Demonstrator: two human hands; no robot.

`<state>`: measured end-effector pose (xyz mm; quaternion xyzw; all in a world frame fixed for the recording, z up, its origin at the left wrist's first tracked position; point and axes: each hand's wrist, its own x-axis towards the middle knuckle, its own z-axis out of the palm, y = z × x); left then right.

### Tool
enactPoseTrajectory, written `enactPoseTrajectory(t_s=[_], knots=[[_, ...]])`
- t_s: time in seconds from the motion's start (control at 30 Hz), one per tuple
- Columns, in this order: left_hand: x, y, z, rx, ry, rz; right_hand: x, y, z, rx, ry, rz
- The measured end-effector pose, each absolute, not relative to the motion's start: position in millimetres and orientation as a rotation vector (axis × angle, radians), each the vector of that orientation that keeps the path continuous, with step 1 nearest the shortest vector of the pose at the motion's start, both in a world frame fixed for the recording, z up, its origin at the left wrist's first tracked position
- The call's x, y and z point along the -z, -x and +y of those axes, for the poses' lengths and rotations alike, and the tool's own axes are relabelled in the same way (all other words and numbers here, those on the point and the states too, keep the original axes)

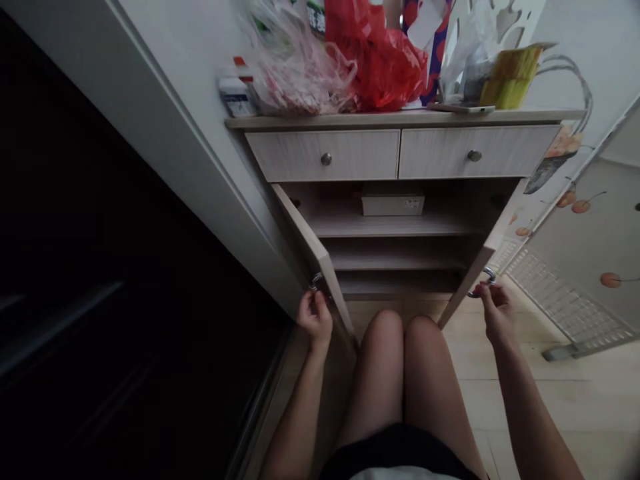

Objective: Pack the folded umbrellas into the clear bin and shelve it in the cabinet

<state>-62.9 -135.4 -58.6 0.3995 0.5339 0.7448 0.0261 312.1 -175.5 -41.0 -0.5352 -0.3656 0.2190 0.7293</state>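
Note:
A pale wood cabinet stands before me with its left door (320, 250) and right door (483, 263) swung outward. My left hand (315, 319) has its fingers closed at the metal handle (316, 280) on the left door. On the other side, my right hand (495, 310) grips the curved metal handle (489, 275) of the right door. Between the doors, the inner shelves (395, 227) show, and a light-coloured box (393, 202) rests on the upper one. My knees are close to the cabinet's bottom.
Two drawers with round knobs (326, 159) sit above the doors. Crowding the cabinet top (400, 121) are a clear plastic bag (295, 73), a red bag (380, 63), a white bottle (235, 97) and a yellow item (510, 77). A panel with cherry pictures (595, 233) stands right.

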Motion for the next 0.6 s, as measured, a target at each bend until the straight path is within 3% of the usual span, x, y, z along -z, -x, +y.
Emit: enactPoseTrajectory(t_s=[0.4,0.6], knots=[[35,183,-161,-2.494,-0.622,1.537,56,-410,-230,-0.052,1.256,-0.490],[17,213,-160,-2.557,-0.479,1.552,46,-437,-242,-0.049,1.352,-0.367]])
